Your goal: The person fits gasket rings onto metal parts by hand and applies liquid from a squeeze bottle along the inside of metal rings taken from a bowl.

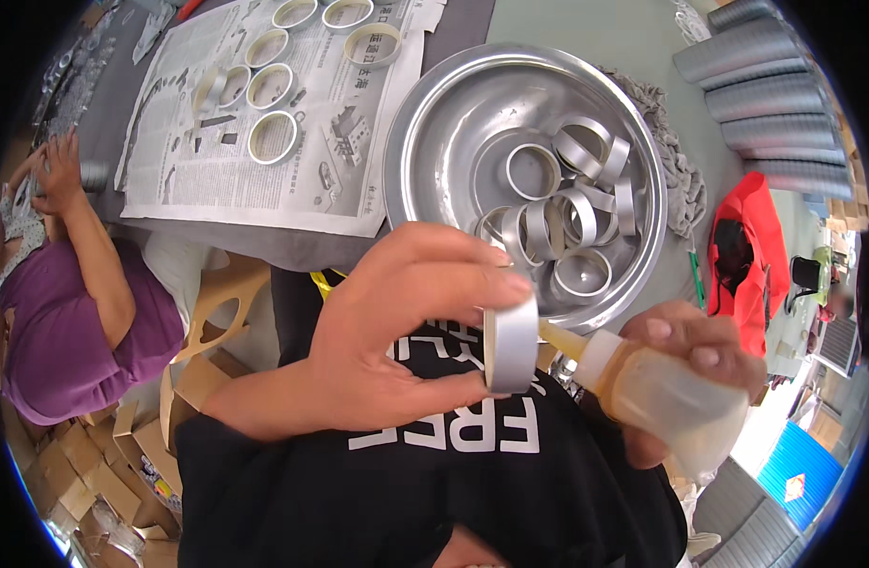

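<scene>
The short silver metal ring [512,343] sits at the centre of the view, held on edge, so its round opening faces sideways, to 3 o'clock and 9 o'clock, and its axis runs across the picture. The left hand [387,331] comes to it from 9 o'clock and is closed around it: the thumb presses the rim from below, at 6 o'clock, and the fingers curl over the top, at 12 o'clock.

From 3 o'clock, a little lower, the soft translucent squeeze bottle with yellowish liquid [662,398] points its thin yellow nozzle at the ring's opening; the tip is touching the ring's edge or is just inside it, I cannot tell which. The right hand [695,364] is wrapped firmly around the bottle's body. So both hands are equally near to the ring, one at each side, and the bottle's long axis lies nearly in line with the ring's axis.

Farther out, at 12 o'clock, the large round shiny metal basin [425,170] holds more such rings. At 10 o'clock a sheet of newspaper [216,180] on the grey table [107,114] carries rings with pale insides. At 9 o'clock, well apart, another person in a purple top [65,331] is working.
</scene>
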A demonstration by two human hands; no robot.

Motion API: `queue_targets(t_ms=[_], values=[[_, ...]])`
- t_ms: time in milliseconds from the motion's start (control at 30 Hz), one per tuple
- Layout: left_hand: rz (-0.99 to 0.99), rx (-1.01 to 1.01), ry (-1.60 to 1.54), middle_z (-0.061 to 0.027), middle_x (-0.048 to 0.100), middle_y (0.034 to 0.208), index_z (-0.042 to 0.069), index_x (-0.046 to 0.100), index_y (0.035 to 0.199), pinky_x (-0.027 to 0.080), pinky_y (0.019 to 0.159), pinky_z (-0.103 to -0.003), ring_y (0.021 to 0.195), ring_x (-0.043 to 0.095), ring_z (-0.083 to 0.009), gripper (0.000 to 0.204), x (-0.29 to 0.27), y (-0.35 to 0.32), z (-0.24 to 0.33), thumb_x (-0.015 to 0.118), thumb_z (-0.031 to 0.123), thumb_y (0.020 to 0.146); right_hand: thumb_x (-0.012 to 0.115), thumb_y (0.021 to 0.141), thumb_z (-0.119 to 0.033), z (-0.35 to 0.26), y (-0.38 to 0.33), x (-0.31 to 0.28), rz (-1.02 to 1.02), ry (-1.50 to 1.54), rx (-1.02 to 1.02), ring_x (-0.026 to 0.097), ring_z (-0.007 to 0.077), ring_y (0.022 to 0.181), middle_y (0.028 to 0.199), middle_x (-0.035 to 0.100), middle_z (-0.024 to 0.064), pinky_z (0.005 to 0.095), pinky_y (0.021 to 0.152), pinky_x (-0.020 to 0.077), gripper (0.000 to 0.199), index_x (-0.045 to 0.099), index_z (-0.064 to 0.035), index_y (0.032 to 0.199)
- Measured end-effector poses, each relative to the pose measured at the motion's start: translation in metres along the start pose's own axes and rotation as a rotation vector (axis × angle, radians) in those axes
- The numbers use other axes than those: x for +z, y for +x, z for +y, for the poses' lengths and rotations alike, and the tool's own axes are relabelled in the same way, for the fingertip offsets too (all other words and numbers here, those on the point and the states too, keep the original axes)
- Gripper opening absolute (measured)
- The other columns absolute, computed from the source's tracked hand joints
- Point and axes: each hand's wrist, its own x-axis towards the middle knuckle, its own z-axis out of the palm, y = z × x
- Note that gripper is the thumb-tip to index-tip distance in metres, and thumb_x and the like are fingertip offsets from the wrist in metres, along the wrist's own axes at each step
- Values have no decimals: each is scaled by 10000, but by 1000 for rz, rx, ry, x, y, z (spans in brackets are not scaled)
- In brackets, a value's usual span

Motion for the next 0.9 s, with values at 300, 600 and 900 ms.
queue_targets(t_ms=[300,600,900], values=[[43,383,332,-156,508,1124,59,647,984,492,796,-361,974,568,-279,324,5,10,-4,721,-30,682,559,703,-489,18,13,25,546,111,518,493,166,618,802,449,108,226,539,412,610,419,40,972],[359,-43,402,-118,543,1041,49,596,1101,496,752,-332,922,561,-230,584,-22,-7,-6,785,125,553,438,880,-463,44,-2,-4,708,1047,691,525,173,460,882,553,152,207,301,377,513,458,20,1051],[574,-253,1214,-115,523,1054,74,546,1148,448,813,-384,988,524,-307,465,-71,9,-49,672,64,701,399,922,-458,57,-22,-38,679,1021,462,454,81,436,975,544,142,200,386,376,525,459,33,1098]])
